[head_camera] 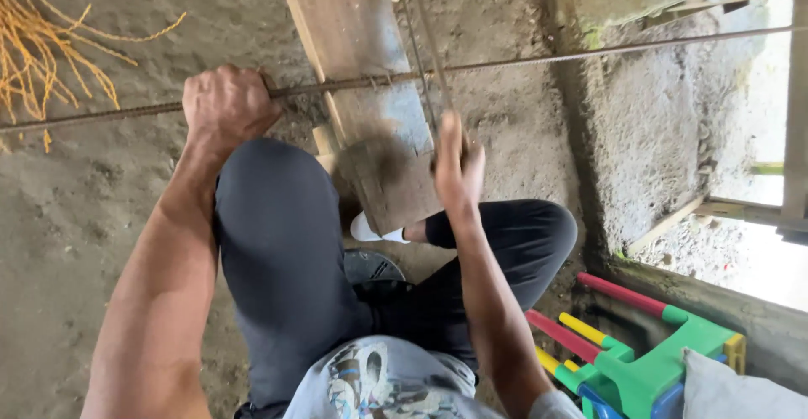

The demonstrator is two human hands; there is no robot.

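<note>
My left hand (225,106) is closed around a long ribbed steel bar (589,50) that runs across the view from left to upper right. The bar lies over a wooden plank (358,57) that slopes down toward my knees. My right hand (457,167) is closed on the lower ends of thin steel rods (421,40) that cross the bar and lean along the plank; the hand is blurred. Thin tie wire shows where the bar meets the rods. I sit with my legs in dark trousers on either side of the plank's end.
Sandy ground lies all around. A tangle of orange strands (42,49) sits at the upper left. A concrete wall (648,124) rises on the right with a bright opening. A colourful plastic chair (648,360) lies tipped at the lower right, beside a grey sack (732,394).
</note>
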